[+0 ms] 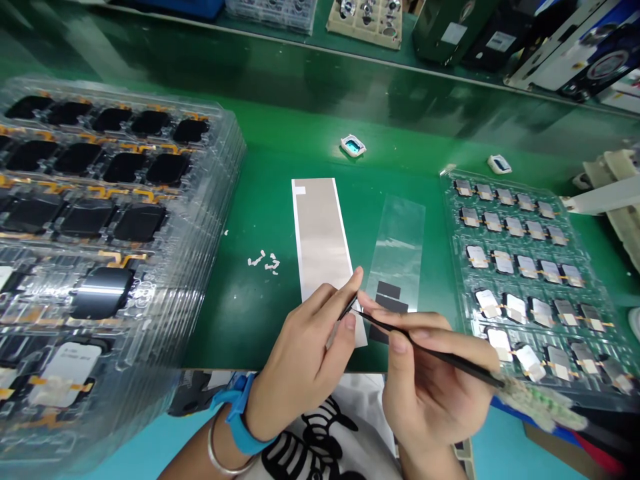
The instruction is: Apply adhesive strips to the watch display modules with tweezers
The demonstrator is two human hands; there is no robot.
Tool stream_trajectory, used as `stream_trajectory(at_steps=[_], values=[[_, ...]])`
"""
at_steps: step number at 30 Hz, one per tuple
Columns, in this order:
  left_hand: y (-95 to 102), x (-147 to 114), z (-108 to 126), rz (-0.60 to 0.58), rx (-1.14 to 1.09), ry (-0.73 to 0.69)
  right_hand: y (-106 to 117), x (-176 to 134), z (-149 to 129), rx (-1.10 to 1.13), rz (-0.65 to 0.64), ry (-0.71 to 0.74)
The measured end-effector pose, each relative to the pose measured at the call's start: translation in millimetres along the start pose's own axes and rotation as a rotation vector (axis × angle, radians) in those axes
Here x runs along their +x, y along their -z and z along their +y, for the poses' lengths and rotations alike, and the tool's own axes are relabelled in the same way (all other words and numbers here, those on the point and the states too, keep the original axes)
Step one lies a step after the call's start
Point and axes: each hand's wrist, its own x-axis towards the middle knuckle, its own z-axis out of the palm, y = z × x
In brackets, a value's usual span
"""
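Observation:
Between the thumb and fingers of my left hand (310, 343) is a small dark flat part (348, 307), seen nearly edge-on. My right hand (443, 380) grips black tweezers (450, 361) like a pen. Their tips meet the part's edge or lie just beside it; whether they pinch anything is too small to tell. Under the left fingertips lies a long beige sheet (323, 230) with white borders. To its right, a clear film strip (399, 233) carries several black rectangles (389, 289), partly covered by my right hand.
Stacked clear trays (220, 200) of black screens rise on the left. On the right, another clear tray (453, 267) holds rows of small modules. White scraps (273, 265) lie on the green mat (240, 320). Two small white-framed pieces, one at centre (353, 146), sit farther back, below a shelf (300, 41).

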Motion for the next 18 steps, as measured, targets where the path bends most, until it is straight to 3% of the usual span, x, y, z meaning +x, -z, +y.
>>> stream_trajectory(at_steps=[12,18], values=[[0.9,-0.2,-2.2,0.01,0.03,-0.018,-1.9,-0.1,0.2,-0.021,-0.013,-0.006],[9.0,-10.3,15.9,0.039,0.175,-0.071,-1.9,3.5,-0.3,0.07,0.162,-0.043]])
